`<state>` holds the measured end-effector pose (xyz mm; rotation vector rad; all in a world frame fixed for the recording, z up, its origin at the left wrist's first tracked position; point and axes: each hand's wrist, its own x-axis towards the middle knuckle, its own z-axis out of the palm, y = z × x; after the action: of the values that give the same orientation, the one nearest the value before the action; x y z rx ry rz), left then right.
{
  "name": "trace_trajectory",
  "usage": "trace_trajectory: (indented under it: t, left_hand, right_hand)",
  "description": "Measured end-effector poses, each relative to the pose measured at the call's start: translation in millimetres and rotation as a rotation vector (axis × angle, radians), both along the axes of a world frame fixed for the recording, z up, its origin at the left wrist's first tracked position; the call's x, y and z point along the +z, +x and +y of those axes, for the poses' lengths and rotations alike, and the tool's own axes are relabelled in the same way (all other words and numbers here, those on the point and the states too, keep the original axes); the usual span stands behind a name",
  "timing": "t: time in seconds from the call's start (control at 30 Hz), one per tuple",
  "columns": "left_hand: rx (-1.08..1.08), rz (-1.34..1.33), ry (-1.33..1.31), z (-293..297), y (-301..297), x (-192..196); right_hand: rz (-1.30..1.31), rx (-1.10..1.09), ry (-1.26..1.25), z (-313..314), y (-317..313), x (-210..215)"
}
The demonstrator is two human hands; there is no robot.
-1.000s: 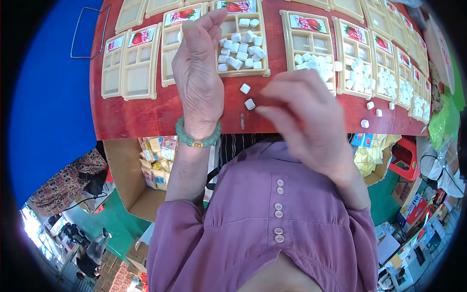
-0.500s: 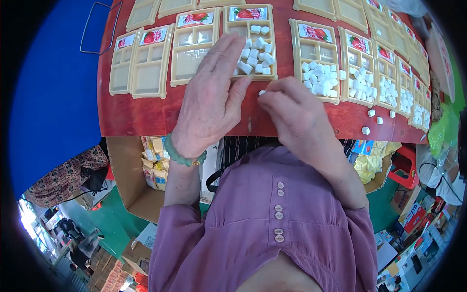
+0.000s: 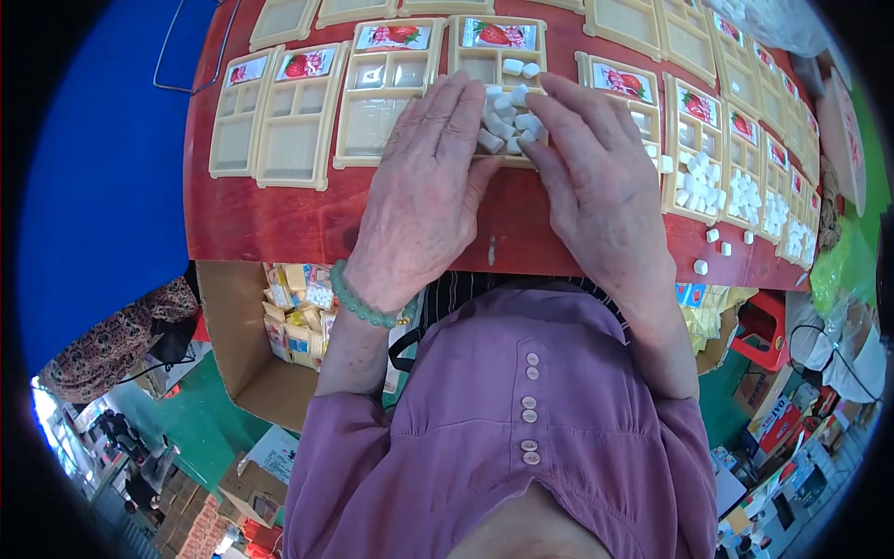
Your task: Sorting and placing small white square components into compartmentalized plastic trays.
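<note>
A cream plastic tray [image 3: 480, 67] with a strawberry-printed packet [image 3: 500, 34] in its top compartment lies in front of me. Small white marshmallow-like pieces [image 3: 506, 114] fill its large lower compartment, and two more sit in the small right one. My left hand [image 3: 419, 182] rests over the tray's left side, fingers stretched out together and thumb apart. From the right, my right hand [image 3: 605, 172] curves over the tray's right edge, thumb and forefinger apart at the white pieces; nothing shows held. It hides much of the neighbouring tray [image 3: 591, 67].
Left of my hands lie trays with packets but bare lower compartments, such as this one [image 3: 296, 121]. To the right runs a row of filled trays [image 3: 694, 177], with several loose white pieces [image 3: 700, 267] on the red table [image 3: 279, 224]. Below the table edge stands a cardboard box [image 3: 228, 326].
My right hand has moved up and left from the table edge to the tray, its pinch opened; the white piece it pinched is no longer visible in it. My left hand shifted slightly right.
</note>
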<state>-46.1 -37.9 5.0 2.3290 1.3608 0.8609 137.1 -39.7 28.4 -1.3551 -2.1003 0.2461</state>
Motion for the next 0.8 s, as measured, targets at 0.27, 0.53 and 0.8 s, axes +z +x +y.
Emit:
trace_trajectory:
  t: [0.27,0.53,0.8]
  left_hand:
    - [0.010,0.245,-0.038,-6,5,3]
    - [0.041,0.290,-0.073,-11,8,8]
    - [0.045,0.292,-0.082,-13,10,5]
  right_hand:
    - [-0.360,0.023,-0.141,-22,-7,-5]
    - [-0.375,0.021,-0.161,-6,0,10]
    - [-0.198,0.001,0.031,31,3,-9]
